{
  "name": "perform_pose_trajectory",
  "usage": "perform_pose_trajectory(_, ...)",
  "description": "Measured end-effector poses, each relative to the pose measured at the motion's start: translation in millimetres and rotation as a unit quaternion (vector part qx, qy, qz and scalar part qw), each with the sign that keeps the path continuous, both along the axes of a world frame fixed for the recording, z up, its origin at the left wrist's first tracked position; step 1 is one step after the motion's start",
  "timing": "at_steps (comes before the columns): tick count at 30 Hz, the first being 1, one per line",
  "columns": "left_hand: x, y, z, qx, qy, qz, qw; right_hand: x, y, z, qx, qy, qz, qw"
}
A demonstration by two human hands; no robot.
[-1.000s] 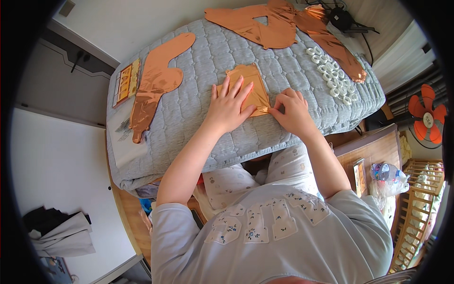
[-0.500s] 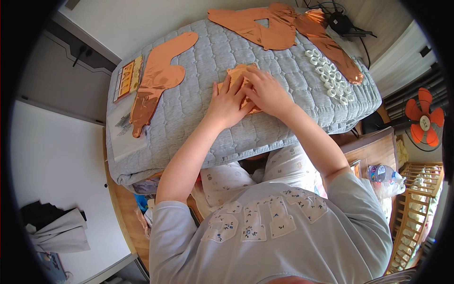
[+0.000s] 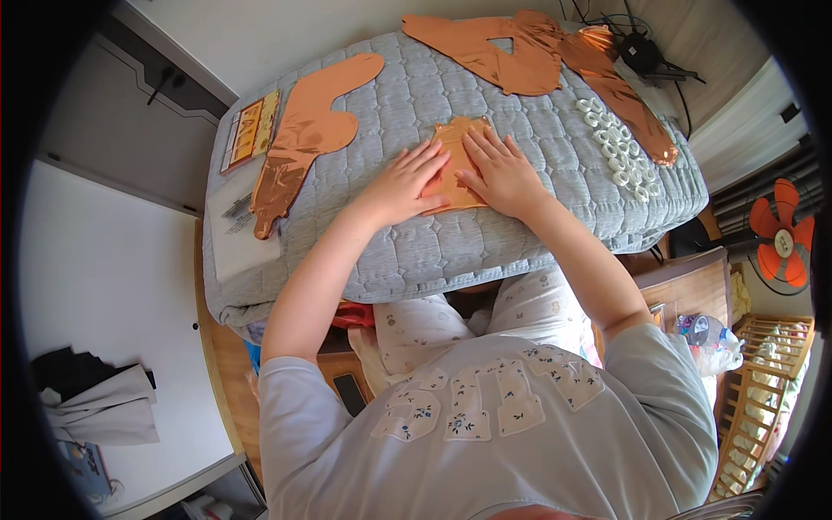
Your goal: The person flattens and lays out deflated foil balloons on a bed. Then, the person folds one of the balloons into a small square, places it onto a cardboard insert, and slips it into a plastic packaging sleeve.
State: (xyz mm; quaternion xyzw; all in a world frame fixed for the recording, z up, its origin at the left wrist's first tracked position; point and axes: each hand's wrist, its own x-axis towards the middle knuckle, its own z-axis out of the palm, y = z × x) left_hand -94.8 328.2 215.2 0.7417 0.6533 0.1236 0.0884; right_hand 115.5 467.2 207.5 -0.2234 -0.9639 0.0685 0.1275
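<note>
A folded copper-coloured foil balloon (image 3: 457, 173) lies on the grey quilted mattress (image 3: 381, 217) in front of me. My left hand (image 3: 405, 184) rests flat along its left side, fingers stretched out. On its right side lies my right hand (image 3: 500, 173), also flat with the fingers spread. Parts of the foil are hidden under both palms. To the left, a flat copper foil balloon (image 3: 316, 113) shaped like a letter or digit is spread out. Another copper foil balloon (image 3: 485, 52) with a triangular hole lies at the far side.
Beside it a long copper foil piece (image 3: 624, 100) stretches along the right edge, near several white ribbon rolls (image 3: 620, 147). A printed package (image 3: 251, 134) and a clear plastic bag (image 3: 243, 230) lie at the left. Right of the bed stand an orange fan (image 3: 783, 234) and a water bottle (image 3: 704, 331).
My hands have moved apart, from overlapping at the middle of the folded foil to lying flat on its two sides. The view has shifted slightly.
</note>
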Motion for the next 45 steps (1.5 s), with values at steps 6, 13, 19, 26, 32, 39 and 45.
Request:
perform_pose_trajectory(6, -11.8, -14.6, 12.5, -0.042, 0.008, 0.031, 0.999, -0.5, -1.2, 1.8, 0.009, -0.011, -0.009, 1.000)
perform_pose_trajectory(13, -9.7, -14.4, 22.6, -0.089, 0.046, 0.090, 0.991, 0.1, -2.4, 3.4, 0.001, -0.014, -0.009, 1.000)
perform_pose_trajectory(19, -12.6, -14.3, 22.3, -0.104, 0.046, 0.098, 0.989, 2.8, -2.6, 15.7, 0.000, -0.057, 0.005, 0.998)
perform_pose_trajectory(26, -11.5, -11.8, 27.2, -0.137, 0.059, 0.106, 0.983, 3.6, 2.4, 20.8, -0.019, -0.080, 0.014, 0.997)
perform_pose_trajectory(32, -7.3, -10.6, 35.8, -0.164, 0.048, 0.114, 0.979, 6.1, 6.3, 23.7, -0.033, -0.099, 0.028, 0.994)
perform_pose_trajectory(39, 10.2, -32.2, 33.3, -0.012, -0.037, 0.093, 0.995, 4.9, 6.6, 24.0, -0.046, -0.090, 0.033, 0.994)
perform_pose_trajectory(45, 72.1, -44.1, 8.8, 0.027, 0.036, 0.029, 0.999, 4.1, 7.0, 25.5, -0.054, -0.091, 0.033, 0.994)
